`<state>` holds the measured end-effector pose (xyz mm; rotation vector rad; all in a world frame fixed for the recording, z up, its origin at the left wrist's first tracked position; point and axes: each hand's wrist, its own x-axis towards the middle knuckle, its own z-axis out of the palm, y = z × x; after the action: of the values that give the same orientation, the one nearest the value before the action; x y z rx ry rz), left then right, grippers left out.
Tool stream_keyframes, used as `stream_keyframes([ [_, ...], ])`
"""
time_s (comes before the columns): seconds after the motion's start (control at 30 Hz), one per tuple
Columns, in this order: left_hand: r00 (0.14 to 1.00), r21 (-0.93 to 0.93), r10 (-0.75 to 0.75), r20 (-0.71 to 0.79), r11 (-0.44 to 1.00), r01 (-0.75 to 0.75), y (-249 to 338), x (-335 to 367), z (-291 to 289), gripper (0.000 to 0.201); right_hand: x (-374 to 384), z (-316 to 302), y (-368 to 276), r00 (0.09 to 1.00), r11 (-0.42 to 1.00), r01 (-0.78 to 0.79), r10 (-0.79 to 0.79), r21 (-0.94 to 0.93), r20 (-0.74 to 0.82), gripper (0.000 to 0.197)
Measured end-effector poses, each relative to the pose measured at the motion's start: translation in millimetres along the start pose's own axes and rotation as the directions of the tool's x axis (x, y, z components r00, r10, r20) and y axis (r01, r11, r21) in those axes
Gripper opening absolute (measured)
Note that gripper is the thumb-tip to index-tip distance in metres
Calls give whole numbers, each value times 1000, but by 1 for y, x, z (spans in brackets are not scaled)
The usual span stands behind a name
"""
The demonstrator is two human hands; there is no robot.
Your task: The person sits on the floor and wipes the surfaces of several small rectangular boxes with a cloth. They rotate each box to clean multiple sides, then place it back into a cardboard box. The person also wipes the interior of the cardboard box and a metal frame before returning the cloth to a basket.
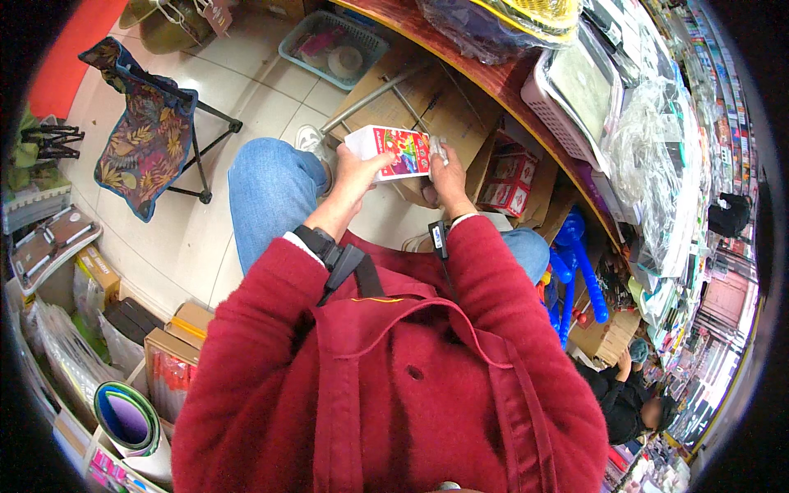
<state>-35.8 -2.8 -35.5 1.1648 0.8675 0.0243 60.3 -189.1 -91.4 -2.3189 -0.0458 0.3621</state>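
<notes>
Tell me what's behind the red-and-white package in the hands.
Beyond the far edge of the red-and-white package, brown cardboard and a slanting metal bar show. The package's underside and whatever lies directly behind it are covered and cannot be seen.

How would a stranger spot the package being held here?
Follow the fuzzy dark-red sleeves upward to the person's bare left hand and bare right hand. Between them is a white-and-red rectangular package with a multicoloured printed face. Unlike the red-and-white boxes to its right, it is hand-held.
</notes>
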Motion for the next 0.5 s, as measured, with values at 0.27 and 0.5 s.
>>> stream_keyframes([
  [0.27,938,74,251,237,958,-275,15,2,-2,69,-26,-30,40,999,999,-29,27,-36,-38,49],
  [0.5,835,565,489,252,626,-537,36,-29,7,79,-48,-82,11,987,952,21,29,306,-156,49],
])
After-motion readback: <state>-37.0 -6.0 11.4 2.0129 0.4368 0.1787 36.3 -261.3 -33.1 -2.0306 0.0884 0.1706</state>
